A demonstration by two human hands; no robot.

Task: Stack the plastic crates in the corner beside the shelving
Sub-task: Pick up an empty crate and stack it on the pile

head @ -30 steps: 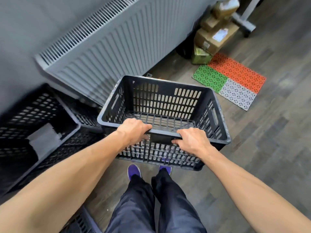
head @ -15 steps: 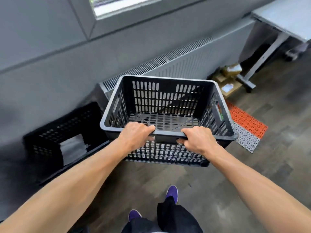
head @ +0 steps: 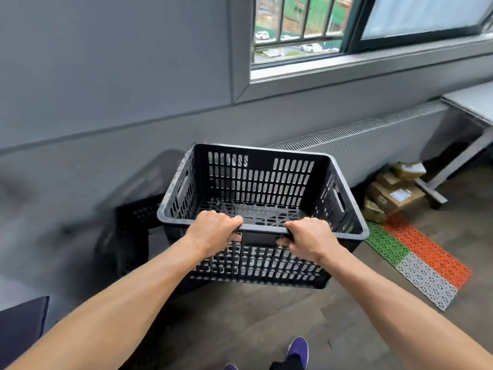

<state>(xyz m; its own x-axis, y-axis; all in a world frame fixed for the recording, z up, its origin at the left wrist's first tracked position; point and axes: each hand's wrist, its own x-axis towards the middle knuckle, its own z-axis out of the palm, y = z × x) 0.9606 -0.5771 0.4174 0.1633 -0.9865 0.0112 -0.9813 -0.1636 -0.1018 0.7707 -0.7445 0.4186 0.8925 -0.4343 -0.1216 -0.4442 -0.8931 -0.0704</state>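
Note:
I hold an empty black slotted plastic crate (head: 262, 182) in the air in front of me, well off the floor. My left hand (head: 213, 232) and my right hand (head: 309, 240) both grip its near rim, either side of the handle slot. Behind it to the left, blurred, other black crates (head: 133, 228) sit on the floor against the grey wall, partly hidden by the held crate. No shelving shows in this view.
A long grey radiator (head: 373, 140) runs under the window. Cardboard boxes (head: 394, 193) lie beside a table leg (head: 453, 166) at right. A green, orange and white perforated mat (head: 421, 260) lies on the wooden floor. A dark object (head: 21, 324) sits at lower left.
The crate has stayed in both hands while I straightened up; the view has risen from the floor to the wall and window, and the floor crates have dropped lower and further left.

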